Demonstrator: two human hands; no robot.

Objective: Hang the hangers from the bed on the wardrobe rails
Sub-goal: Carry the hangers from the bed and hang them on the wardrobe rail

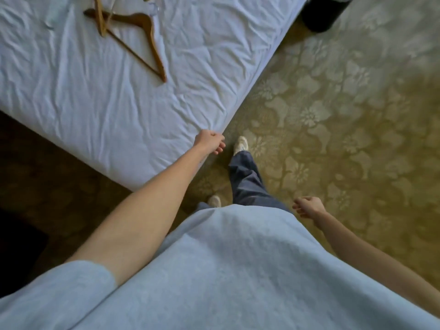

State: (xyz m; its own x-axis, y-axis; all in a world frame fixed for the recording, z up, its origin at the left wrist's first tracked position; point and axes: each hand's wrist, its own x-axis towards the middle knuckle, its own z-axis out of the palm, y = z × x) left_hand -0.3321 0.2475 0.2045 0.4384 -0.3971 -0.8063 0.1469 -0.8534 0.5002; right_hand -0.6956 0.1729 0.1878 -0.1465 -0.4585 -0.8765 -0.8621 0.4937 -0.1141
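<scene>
White, creased sheet covered the bed (100, 110), which filled the frame from 9 to 12 o'clock, its corner pointing toward centre. Wooden hangers lay on it up near 11 o'clock: a dark brown hanger (145, 39) flat on the sheet w/ one arm running down toward centre, and a lighter wood hanger (99, 15) crossing over its upper end, partly cut off by the top edge. Something clear, maybe a plastic hanger (153, 7), sat just beside them at 12 — too blurred to be sure.

Left hand (209, 141) hung at frame centre, just past the bed corner, arm stretched out from 8 o'clock. Fingers loosely curled, holding nothing; couldn't tell if it brushed the sheet edge. Right hand (307, 207) was at approx. 4 o'clock, beside the hip, over the carpet, fingers also loosely curled and relaxed, nothing in it. Both hands well apart from the hangers.

Carpet (345, 120) was olive-gold w/ a pale floral pattern, spreading from 1 to 5 o'clock. Dark round bin (326, 13) stood on it at 1 o'clock, close to the bed's far side, top cut off by the frame. Person wore a pale blue shirt (214, 270) filling 6 o'clock, dark blue trousers (247, 179) & light shoes (241, 144); one foot forward just right of the left hand, the other (214, 201) nearer the body.
</scene>
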